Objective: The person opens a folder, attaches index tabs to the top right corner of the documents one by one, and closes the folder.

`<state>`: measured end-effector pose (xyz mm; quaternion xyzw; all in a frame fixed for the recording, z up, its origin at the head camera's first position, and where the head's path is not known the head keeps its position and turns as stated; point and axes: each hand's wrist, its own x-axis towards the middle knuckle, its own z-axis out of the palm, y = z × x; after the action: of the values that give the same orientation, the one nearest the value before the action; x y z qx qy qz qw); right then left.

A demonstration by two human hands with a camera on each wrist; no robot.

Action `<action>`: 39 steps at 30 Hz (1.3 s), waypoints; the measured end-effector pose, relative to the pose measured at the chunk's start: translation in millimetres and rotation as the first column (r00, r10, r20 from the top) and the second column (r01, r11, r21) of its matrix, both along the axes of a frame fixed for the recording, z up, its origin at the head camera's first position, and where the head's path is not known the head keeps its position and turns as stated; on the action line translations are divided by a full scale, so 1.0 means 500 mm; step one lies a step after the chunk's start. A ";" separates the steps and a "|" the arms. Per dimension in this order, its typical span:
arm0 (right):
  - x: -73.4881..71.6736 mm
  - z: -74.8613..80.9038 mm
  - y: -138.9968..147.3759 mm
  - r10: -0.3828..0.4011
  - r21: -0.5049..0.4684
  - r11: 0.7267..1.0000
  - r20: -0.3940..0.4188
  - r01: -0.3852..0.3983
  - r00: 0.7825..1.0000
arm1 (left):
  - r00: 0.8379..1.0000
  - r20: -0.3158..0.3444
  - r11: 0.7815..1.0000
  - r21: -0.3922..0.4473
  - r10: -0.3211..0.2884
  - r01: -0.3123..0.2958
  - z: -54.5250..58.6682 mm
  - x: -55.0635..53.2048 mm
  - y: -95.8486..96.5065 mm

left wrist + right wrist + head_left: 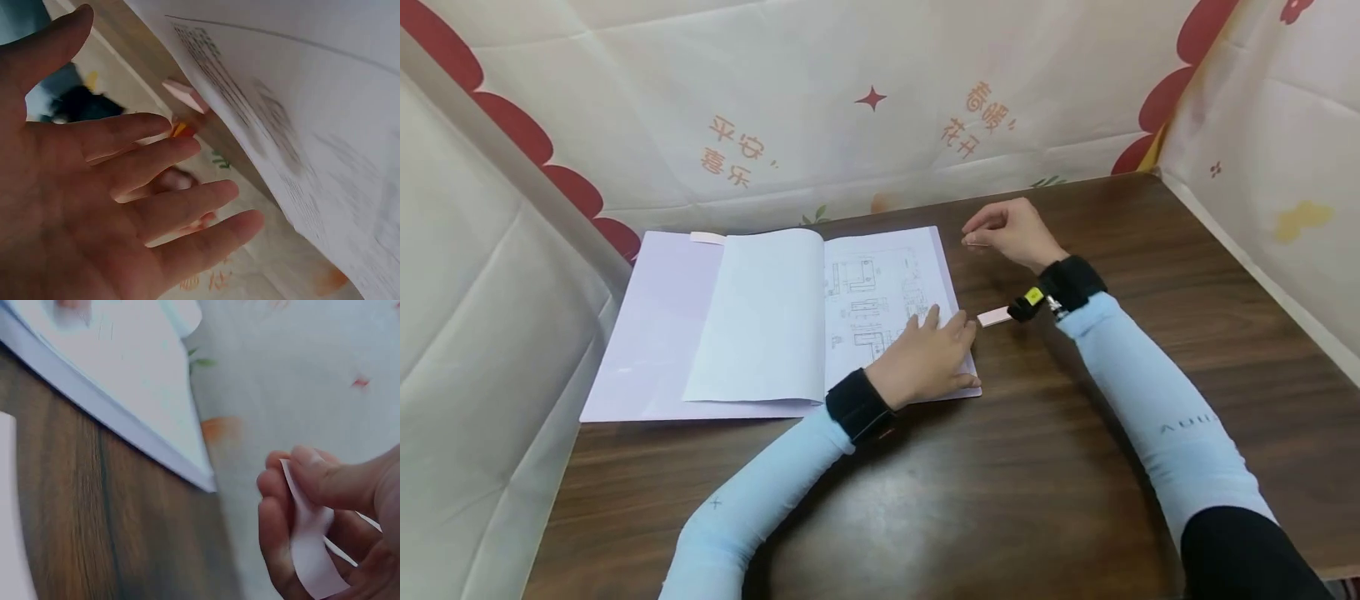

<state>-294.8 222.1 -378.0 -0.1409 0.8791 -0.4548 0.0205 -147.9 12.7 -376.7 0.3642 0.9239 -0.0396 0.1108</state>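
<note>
A lavender folder lies spread on the table. A blank white sheet covers its middle, and beside it is a page of technical drawings. My left hand is over the lower right of that page, fingers spread and fairly straight, as the left wrist view shows too. Off the folder's upper right corner, my right hand pinches a thin, curved pale pink paper strip between thumb and fingers. A small pale pink pad lies on the table right of the folder.
Another pale strip sits at the folder's top edge. The brown wooden table is bordered by a printed cloth behind, with cloth on both sides as well.
</note>
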 end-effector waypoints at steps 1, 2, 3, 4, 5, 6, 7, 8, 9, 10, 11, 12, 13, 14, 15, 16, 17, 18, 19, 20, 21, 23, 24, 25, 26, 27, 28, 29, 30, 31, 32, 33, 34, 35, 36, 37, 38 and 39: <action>-0.018 -0.010 -0.006 -0.010 -0.012 1.000 0.028 0.010 1.000 | 1.000 0.008 1.000 0.010 0.015 -0.015 0.002 0.003 -0.011; -0.036 -0.019 -0.013 -0.014 -0.022 1.000 0.061 0.016 0.998 | 0.999 0.018 0.999 0.014 0.033 -0.033 0.005 0.006 -0.023; -0.050 -0.026 -0.022 -0.014 -0.030 0.999 0.095 0.017 0.995 | 0.998 0.029 0.998 0.017 0.052 -0.052 0.007 0.009 -0.035; -0.065 -0.034 -0.031 -0.013 -0.034 0.999 0.124 0.018 0.992 | 0.997 0.037 0.997 0.023 0.070 -0.071 0.009 0.011 -0.047; -0.079 -0.041 -0.040 -0.020 -0.025 0.999 0.147 0.024 0.989 | 0.995 0.047 0.996 0.029 0.087 -0.088 0.010 0.012 -0.059; -0.089 -0.045 -0.050 -0.036 -0.014 0.999 0.167 0.039 0.985 | 0.993 0.056 0.994 0.036 0.103 -0.105 0.010 0.013 -0.069; -0.099 -0.049 -0.059 -0.052 -0.004 0.999 0.182 0.054 0.982 | 0.992 0.061 0.992 0.040 0.113 -0.116 0.009 0.014 -0.079; -0.109 -0.052 -0.066 -0.063 -0.001 0.998 0.195 0.064 0.979 | 0.991 0.062 0.991 0.043 0.121 -0.124 0.008 0.014 -0.087; -0.115 -0.053 -0.074 -0.078 -0.001 0.997 0.205 0.080 0.976 | 0.990 0.060 0.991 0.046 0.125 -0.128 0.006 0.015 -0.094; -0.122 -0.055 -0.081 -0.093 -0.003 0.995 0.212 0.096 0.973 | 0.990 0.058 0.990 0.048 0.127 -0.129 0.004 0.014 -0.099; -0.126 -0.055 -0.087 -0.110 -0.002 0.994 0.219 0.113 0.969 | 0.991 0.055 0.991 0.048 0.125 -0.128 0.002 0.014 -0.103; -0.129 -0.055 -0.093 -0.120 -0.005 0.992 0.225 0.125 0.967 | 0.991 0.046 0.991 0.046 0.122 -0.124 -0.001 0.015 -0.105; -0.132 -0.057 -0.098 -0.126 -0.004 0.991 0.231 0.130 0.965 | 0.992 0.041 0.992 0.042 0.117 -0.119 -0.002 0.015 -0.107; -0.135 -0.057 -0.103 -0.130 -0.002 0.991 0.237 0.135 0.963 | 0.993 0.038 0.992 0.041 0.114 -0.115 -0.004 0.016 -0.108; -0.135 -0.057 -0.108 -0.142 0.009 0.989 0.240 0.144 0.960 | 0.993 0.038 0.993 0.040 0.109 -0.111 -0.004 0.016 -0.109; -0.139 -0.059 -0.112 -0.153 0.025 0.988 0.249 0.152 0.956 | 0.994 0.037 0.994 0.038 0.104 -0.105 -0.005 0.016 -0.109; -0.142 -0.061 -0.115 -0.163 0.043 0.987 0.253 0.157 0.954 | 0.994 0.038 0.994 0.037 0.099 -0.101 -0.006 0.017 -0.110; -0.146 -0.062 -0.118 -0.171 0.061 0.985 0.256 0.161 0.951 | 0.995 0.038 0.995 0.034 0.096 -0.097 -0.006 0.017 -0.111; -0.150 -0.064 -0.121 -0.182 0.082 0.983 0.258 0.166 0.949 | 0.995 0.040 0.995 0.031 0.092 -0.094 -0.006 0.016 -0.111; -0.155 -0.065 -0.124 -0.194 0.098 0.980 0.258 0.175 0.946 | 0.995 0.041 0.995 0.029 0.090 -0.091 -0.006 0.016 -0.111; -0.158 -0.066 -0.126 -0.205 0.112 0.977 0.256 0.182 0.945 | 0.995 0.043 0.996 0.026 0.087 -0.088 -0.005 0.015 -0.111; -0.164 -0.067 -0.132 -0.227 0.137 0.971 0.249 0.198 0.942 | 0.995 0.050 0.996 0.019 0.086 -0.087 -0.004 0.014 -0.112; -0.167 -0.067 -0.134 -0.238 0.144 0.968 0.248 0.207 0.939 | 0.995 0.053 0.996 0.016 0.086 -0.087 -0.004 0.013 -0.112; -0.169 -0.066 -0.137 -0.247 0.152 0.965 0.247 0.214 0.937 | 0.995 0.057 0.996 0.014 0.086 -0.087 -0.003 0.012 -0.112; -0.170 -0.065 -0.139 -0.256 0.156 0.962 0.248 0.222 0.934 | 0.994 0.062 0.996 0.011 0.086 -0.087 -0.003 0.011 -0.112; -0.171 -0.064 -0.141 -0.267 0.161 0.960 0.254 0.231 0.930 | 0.994 0.065 0.996 0.007 0.087 -0.088 -0.003 0.011 -0.111; -0.172 -0.063 -0.143 -0.277 0.166 0.957 0.259 0.240 0.925 | 0.994 0.068 0.996 0.005 0.089 -0.090 -0.003 0.011 -0.111; -0.172 -0.062 -0.144 -0.288 0.171 0.953 0.265 0.249 0.920 | 0.993 0.071 0.996 0.003 0.091 -0.092 -0.004 0.011 -0.111; -0.172 -0.061 -0.146 -0.296 0.178 0.950 0.271 0.255 0.916 | 0.993 0.072 0.996 0.001 0.094 -0.094 -0.004 0.010 -0.111; -0.172 -0.061 -0.147 -0.306 0.185 0.947 0.276 0.262 0.911 | 0.993 0.074 0.995 0.001 0.096 -0.097 -0.006 0.010 -0.110; -0.172 -0.061 -0.147 -0.315 0.193 0.944 0.279 0.268 0.907 | 0.992 0.075 0.995 0.000 0.099 -0.099 -0.007 0.010 -0.110; -0.172 -0.060 -0.148 -0.321 0.198 0.942 0.283 0.272 0.904 | 0.992 0.075 0.995 -0.001 0.100 -0.101 -0.008 0.009 -0.110; -0.171 -0.059 -0.150 -0.320 0.202 0.942 0.283 0.270 0.904 | 0.992 0.076 0.995 0.000 0.101 -0.102 -0.010 0.009 -0.110; -0.171 -0.058 -0.150 -0.320 0.206 0.941 0.286 0.269 0.903 | 0.992 0.076 0.995 0.000 0.103 -0.103 -0.010 0.009 -0.110; -0.169 -0.057 -0.152 -0.320 0.206 0.941 0.286 0.268 0.903 | 0.992 0.074 0.995 0.000 0.103 -0.104 -0.011 0.008 -0.109; -0.167 -0.055 -0.153 -0.318 0.206 0.942 0.283 0.266 0.905 | 0.992 0.072 0.995 -0.001 0.103 -0.103 -0.011 0.008 -0.109; -0.165 -0.052 -0.155 -0.314 0.204 0.943 0.281 0.264 0.907 | 0.992 0.071 0.995 -0.002 0.102 -0.103 -0.012 0.007 -0.110; -0.161 -0.049 -0.157 -0.312 0.200 0.944 0.277 0.263 0.909 | 0.992 0.070 0.995 -0.002 0.102 -0.102 -0.012 0.007 -0.110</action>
<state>-375.6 143.4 -402.5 0.0643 0.9098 -0.3977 0.0998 -144.4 -42.1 -382.5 0.3177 0.9369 -0.0204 0.1445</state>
